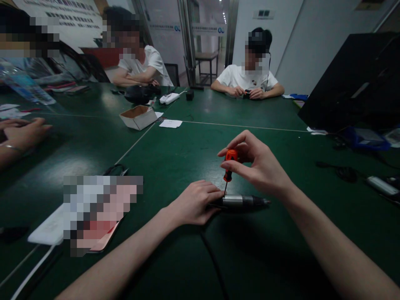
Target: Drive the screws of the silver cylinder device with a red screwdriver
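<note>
A silver and black cylindrical tool (239, 201) lies sideways on the green table (193, 154), its narrow tip pointing right. My left hand (198, 202) is wrapped round its left end and holds it against the table. My right hand (254, 164) grips an orange and black screwdriver (230, 162) by the handle between thumb and fingers. The screwdriver stands nearly upright, its shaft reaching down to the tool's upper side, right beside my left fingertips. A black cable runs from under my left hand toward the front edge of the view.
Left of my hands lie a white power strip (46, 227) and a pink object (106, 233). Farther back are a small open box (139, 118) and paper (170, 123). A dark monitor (353, 83) stands right. Several people sit around the table; one person's hands rest at left.
</note>
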A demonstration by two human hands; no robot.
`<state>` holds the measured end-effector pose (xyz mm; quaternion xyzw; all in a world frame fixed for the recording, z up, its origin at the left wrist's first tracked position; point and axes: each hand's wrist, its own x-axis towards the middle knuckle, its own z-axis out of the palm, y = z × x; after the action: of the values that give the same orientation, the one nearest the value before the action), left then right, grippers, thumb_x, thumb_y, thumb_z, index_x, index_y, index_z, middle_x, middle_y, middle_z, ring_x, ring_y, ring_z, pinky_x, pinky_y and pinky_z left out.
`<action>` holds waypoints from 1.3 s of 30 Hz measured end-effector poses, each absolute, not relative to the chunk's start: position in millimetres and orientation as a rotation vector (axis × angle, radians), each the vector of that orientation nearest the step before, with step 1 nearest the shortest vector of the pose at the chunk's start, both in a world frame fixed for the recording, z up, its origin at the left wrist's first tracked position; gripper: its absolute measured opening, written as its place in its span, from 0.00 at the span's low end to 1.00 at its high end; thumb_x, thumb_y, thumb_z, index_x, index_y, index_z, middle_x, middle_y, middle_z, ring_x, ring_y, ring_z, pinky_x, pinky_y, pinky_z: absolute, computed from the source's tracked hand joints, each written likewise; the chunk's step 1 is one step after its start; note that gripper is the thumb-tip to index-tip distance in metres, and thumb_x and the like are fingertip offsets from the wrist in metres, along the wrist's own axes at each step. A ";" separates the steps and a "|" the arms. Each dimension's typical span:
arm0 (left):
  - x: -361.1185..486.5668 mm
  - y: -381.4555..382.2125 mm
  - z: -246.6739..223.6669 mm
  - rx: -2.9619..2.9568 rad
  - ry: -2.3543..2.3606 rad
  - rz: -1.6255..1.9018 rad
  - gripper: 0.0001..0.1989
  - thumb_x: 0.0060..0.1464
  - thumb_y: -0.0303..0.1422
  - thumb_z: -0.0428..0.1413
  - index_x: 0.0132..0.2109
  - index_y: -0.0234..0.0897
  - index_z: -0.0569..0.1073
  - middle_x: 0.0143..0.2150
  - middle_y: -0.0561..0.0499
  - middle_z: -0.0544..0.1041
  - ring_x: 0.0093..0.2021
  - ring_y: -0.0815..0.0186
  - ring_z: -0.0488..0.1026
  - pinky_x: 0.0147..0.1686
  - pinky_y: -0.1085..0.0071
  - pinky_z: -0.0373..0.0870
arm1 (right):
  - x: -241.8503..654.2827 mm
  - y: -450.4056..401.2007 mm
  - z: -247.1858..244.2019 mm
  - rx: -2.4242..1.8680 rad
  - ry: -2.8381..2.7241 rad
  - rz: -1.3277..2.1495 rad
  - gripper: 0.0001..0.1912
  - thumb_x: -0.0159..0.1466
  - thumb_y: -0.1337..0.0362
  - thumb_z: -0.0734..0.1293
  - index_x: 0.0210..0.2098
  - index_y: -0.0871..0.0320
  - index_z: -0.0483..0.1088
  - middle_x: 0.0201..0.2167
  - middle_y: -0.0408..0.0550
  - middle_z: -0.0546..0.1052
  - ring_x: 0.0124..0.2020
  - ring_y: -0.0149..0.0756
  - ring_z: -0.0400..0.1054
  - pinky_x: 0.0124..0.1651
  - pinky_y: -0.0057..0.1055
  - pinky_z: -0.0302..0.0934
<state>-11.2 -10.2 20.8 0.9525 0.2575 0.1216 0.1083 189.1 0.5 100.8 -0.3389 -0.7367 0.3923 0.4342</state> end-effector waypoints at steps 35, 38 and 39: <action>-11.8 -8.5 19.2 2.811 0.742 0.351 0.15 0.55 0.32 0.56 0.49 0.33 0.72 0.39 0.46 0.77 0.39 0.58 0.74 0.39 0.64 0.67 | 190.0 -0.6 102.1 -0.854 -1.958 0.728 0.15 0.67 0.72 0.61 0.51 0.55 0.72 0.44 0.45 0.76 0.43 0.31 0.70 0.42 0.27 0.66; -11.9 -8.6 19.7 2.809 0.744 0.348 0.15 0.55 0.32 0.56 0.50 0.33 0.72 0.40 0.46 0.77 0.40 0.58 0.74 0.40 0.63 0.67 | 188.1 -2.3 102.1 -0.891 -1.902 0.743 0.09 0.66 0.65 0.66 0.46 0.57 0.73 0.40 0.44 0.77 0.41 0.33 0.71 0.40 0.27 0.67; -12.0 -8.7 19.9 2.808 0.744 0.351 0.16 0.55 0.32 0.56 0.50 0.33 0.72 0.40 0.46 0.77 0.40 0.58 0.74 0.41 0.63 0.67 | 187.1 -2.8 102.0 -0.898 -1.878 0.755 0.08 0.64 0.63 0.68 0.43 0.58 0.72 0.39 0.44 0.77 0.40 0.33 0.72 0.39 0.27 0.68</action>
<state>-12.0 -8.7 19.9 0.9541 0.2528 0.1192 0.1074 187.1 -2.8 102.0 -0.3627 -0.7587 0.3051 0.4469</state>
